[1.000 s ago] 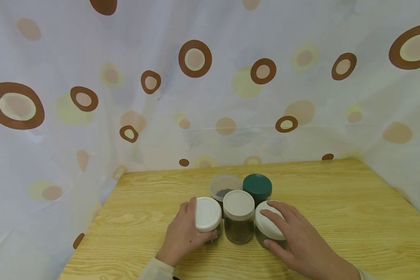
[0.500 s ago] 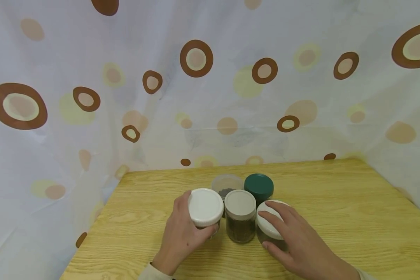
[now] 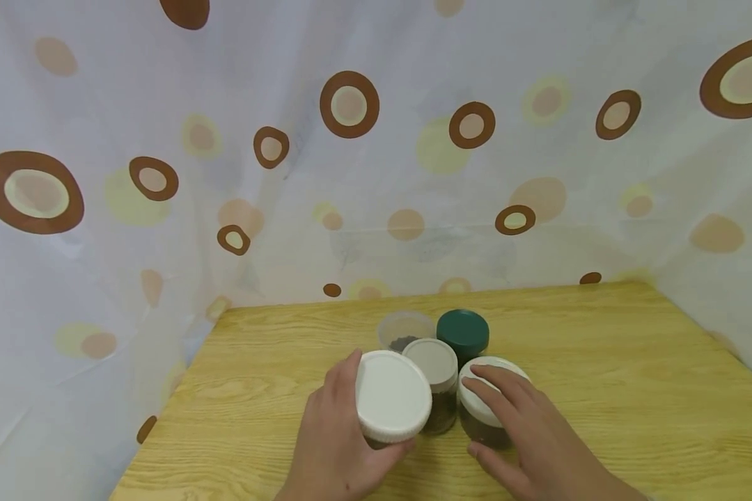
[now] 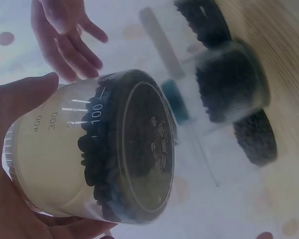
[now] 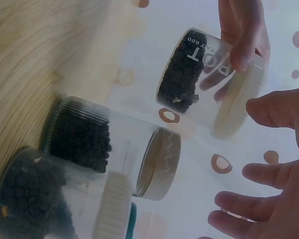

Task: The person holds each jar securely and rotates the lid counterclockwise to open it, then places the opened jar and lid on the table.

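My left hand (image 3: 338, 431) grips a clear plastic jar (image 4: 65, 129) by its white lid (image 3: 393, 393), holding it up off the table. Dark pebble-like pieces fill its lower part, and measuring marks run along its wall. My right hand (image 3: 533, 431) hovers over another jar with a white ribbed lid (image 3: 495, 376). In the right wrist view, its fingers (image 5: 264, 177) are spread, apart from that jar's lid (image 5: 112, 206). Between the two stands a tall jar with a beige lid (image 3: 431, 362), partly hidden behind the lifted one.
Behind stand a jar with a dark green lid (image 3: 462, 330) and a tub with a translucent top (image 3: 406, 323), dark pieces inside. All these jars stand close together on the wood-grain table (image 3: 276, 348). A dotted white sheet (image 3: 376, 174) hangs round the table's back and sides.
My left hand has raised its jar from the table and brought it up and to the right, in front of the beige-lidded jar. The right hand stays almost where it was.
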`<state>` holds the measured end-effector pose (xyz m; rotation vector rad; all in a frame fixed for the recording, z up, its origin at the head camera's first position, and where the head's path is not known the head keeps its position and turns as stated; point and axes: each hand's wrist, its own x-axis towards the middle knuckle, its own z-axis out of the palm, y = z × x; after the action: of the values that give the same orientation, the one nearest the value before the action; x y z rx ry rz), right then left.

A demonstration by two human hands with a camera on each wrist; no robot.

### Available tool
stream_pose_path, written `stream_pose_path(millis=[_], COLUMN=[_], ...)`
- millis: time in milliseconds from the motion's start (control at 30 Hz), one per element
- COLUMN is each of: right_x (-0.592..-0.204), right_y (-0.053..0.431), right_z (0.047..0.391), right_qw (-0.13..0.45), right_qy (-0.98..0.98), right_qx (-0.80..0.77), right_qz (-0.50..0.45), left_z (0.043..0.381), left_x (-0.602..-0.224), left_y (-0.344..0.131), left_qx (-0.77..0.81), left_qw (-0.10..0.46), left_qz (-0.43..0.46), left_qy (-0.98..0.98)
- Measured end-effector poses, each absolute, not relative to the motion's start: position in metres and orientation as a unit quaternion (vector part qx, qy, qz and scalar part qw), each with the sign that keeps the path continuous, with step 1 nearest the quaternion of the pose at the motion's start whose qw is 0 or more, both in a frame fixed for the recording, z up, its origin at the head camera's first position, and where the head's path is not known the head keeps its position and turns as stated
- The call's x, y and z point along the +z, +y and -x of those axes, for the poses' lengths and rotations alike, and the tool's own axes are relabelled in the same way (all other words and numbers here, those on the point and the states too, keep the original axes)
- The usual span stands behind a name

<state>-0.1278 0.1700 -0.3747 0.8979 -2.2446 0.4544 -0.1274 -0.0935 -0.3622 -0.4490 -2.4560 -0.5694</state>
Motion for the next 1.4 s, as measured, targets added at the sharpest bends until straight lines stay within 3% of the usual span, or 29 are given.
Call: stream_pose_path(millis=[233, 433, 767, 1067, 1400], right_x=[-0.37, -0.367, -0.364, -0.36, -0.361], right_y=[0.167, 0.164, 0.158, 0.154, 0.151], right_z=[0.124, 0.122, 0.12, 0.127, 0.129], right_qw=[0.313, 0.301, 0.23, 0.241, 0.201], right_qy=[-0.859, -0.855, -0.871, -0.856, -0.854], right_qx=[0.197, 0.216, 0.252, 0.262, 0.331], right_qz=[-0.355, -0.362, -0.354, -0.376, -0.348], left_z=[0.12, 0.119, 0.125, 0.127, 0.123], left_x=[-0.361, -0.364, -0.363, -0.36, -0.365], left_y=[-0.084, -0.078, -0.063, -0.056, -0.058], left_qx=[-0.183, -0.193, -0.173, -0.137, -0.205], left_qw=[0.337, 0.329, 0.319, 0.344, 0.264], left_qz=[0.227, 0.257, 0.282, 0.295, 0.28], left_qy=[-0.895, -0.888, -0.888, -0.881, -0.9])
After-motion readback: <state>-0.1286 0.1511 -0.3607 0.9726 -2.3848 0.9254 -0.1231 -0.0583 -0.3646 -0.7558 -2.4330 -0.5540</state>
